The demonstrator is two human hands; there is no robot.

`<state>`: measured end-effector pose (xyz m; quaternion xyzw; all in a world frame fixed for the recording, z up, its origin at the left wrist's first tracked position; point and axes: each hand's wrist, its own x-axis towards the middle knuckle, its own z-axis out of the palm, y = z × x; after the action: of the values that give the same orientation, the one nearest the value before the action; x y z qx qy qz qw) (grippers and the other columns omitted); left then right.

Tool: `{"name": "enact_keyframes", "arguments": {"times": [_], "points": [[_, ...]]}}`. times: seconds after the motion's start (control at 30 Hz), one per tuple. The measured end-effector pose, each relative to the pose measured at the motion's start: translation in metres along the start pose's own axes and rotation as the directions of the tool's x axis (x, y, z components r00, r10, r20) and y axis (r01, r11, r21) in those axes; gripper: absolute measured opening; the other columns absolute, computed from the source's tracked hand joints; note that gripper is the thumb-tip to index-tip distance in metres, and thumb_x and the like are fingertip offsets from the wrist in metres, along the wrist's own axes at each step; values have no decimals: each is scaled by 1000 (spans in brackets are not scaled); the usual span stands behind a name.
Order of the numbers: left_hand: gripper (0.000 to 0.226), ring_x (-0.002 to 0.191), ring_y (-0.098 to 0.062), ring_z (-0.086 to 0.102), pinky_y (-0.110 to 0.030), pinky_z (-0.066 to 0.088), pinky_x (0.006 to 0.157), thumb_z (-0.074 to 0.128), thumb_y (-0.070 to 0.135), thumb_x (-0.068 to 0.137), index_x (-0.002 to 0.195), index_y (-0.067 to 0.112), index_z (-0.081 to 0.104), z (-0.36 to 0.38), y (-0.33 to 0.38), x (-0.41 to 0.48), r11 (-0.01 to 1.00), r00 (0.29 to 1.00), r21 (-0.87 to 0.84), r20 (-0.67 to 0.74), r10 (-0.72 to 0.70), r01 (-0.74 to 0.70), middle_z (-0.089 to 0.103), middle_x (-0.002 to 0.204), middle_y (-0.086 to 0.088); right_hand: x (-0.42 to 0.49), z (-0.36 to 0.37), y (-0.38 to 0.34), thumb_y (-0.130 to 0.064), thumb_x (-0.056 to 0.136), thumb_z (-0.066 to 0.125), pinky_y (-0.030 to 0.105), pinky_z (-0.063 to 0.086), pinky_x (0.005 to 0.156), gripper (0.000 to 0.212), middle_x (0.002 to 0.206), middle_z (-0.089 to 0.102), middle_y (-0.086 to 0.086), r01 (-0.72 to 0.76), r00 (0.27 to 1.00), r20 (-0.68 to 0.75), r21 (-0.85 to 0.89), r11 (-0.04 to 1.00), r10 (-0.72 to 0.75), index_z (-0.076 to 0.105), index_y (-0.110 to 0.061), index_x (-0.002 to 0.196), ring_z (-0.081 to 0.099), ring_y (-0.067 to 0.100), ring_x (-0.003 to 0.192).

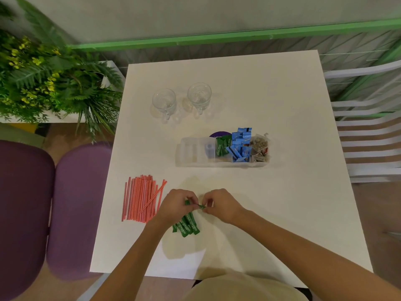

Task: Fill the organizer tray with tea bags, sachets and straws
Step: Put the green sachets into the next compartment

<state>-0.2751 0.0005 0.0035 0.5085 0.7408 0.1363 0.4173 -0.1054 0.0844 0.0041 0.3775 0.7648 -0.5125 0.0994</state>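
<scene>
A clear organizer tray (191,152) sits mid-table. Its right compartments hold tea bags (260,148), blue sachets (240,144) and a few green sachets (223,145); the left compartments look bare. A bundle of green sachets (187,224) is near the front of the table, gripped at its upper end by my left hand (175,205). My right hand (219,205) pinches the tip of one sachet from that bundle. A pile of red straws (141,198) lies flat on the table, left of my hands.
Two glass mugs (165,103) (199,96) stand at the back of the white table (282,203). A purple lid (219,134) peeks behind the tray. Purple chairs (73,205) sit left, a white slatted chair (368,135) right, plants (43,79) at back left.
</scene>
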Motion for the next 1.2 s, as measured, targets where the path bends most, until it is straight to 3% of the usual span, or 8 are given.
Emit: {"name": "enact_keyframes", "arguments": {"times": [0.17, 0.33, 0.47, 0.53, 0.73, 0.83, 1.03, 1.2], "points": [[20, 51, 2, 55, -11, 43, 53, 79, 15, 77, 75, 31, 69, -4, 1, -8, 991, 997, -132, -70, -43, 33, 69, 73, 15, -1, -10, -6, -12, 84, 69, 28, 48, 72, 7, 87, 70, 9, 56, 998, -43, 51, 997, -54, 72, -6, 88, 58, 15, 72], [26, 78, 2, 51, -12, 37, 63, 77, 30, 78, 102, 30, 67, -10, -19, -19, 952, 1000, 306, 17, -2, -3, 60, 95, 18, 0, -36, -9, -7, 87, 65, 28, 51, 64, 15, 83, 66, 4, 103, 991, -89, 58, 993, -97, 66, -12, 101, 58, 17, 63], [32, 91, -1, 49, -18, 47, 73, 76, 32, 78, 108, 30, 64, -4, -28, -23, 914, 997, 402, 82, 14, -46, 55, 105, 17, -1, -65, -15, -10, 90, 63, 27, 54, 56, 17, 80, 62, -7, 143, 982, -128, 47, 989, -137, 63, -20, 103, 63, 13, 61], [29, 89, -2, 49, -17, 44, 70, 75, 29, 79, 106, 28, 65, -2, -28, -22, 915, 996, 401, 85, 20, -53, 54, 103, 16, 0, -83, -20, -8, 90, 63, 17, 49, 52, 18, 82, 62, -7, 166, 974, -165, 40, 985, -157, 62, -21, 102, 63, 7, 58], [11, 80, -3, 52, -16, 45, 65, 74, 24, 80, 89, 26, 68, -8, -26, -15, 912, 991, 400, 126, 38, -85, 56, 91, 15, 13, -143, -37, 2, 82, 62, 26, 54, 63, 13, 77, 64, 8, 254, 920, -336, 116, 960, -203, 60, -11, 86, 63, 20, 63], [8, 76, -4, 52, -11, 36, 60, 75, 25, 80, 85, 25, 69, -13, -24, -12, 915, 990, 390, 130, 52, -100, 58, 87, 14, 28, -169, -42, -2, 83, 65, 18, 51, 59, 10, 76, 68, 5, 250, 898, -400, 113, 962, -186, 64, -11, 83, 66, 17, 59], [9, 66, 4, 59, -13, 43, 63, 78, 23, 79, 84, 29, 74, -29, -7, -3, 981, 997, 188, 71, 34, -47, 64, 72, 22, 55, -185, -34, -8, 82, 71, 12, 46, 57, 3, 73, 68, 2, 153, 910, -388, -21, 988, -150, 71, -11, 84, 62, 13, 64], [7, 70, -1, 63, -18, 50, 70, 76, 24, 82, 86, 30, 75, -38, 14, 13, 996, 997, 39, -10, 75, -75, 69, 74, 21, 61, -172, -25, -10, 85, 68, 27, 48, 69, 7, 83, 68, 4, 99, 931, -335, -160, 982, -148, 74, -7, 89, 60, 14, 72]]}}
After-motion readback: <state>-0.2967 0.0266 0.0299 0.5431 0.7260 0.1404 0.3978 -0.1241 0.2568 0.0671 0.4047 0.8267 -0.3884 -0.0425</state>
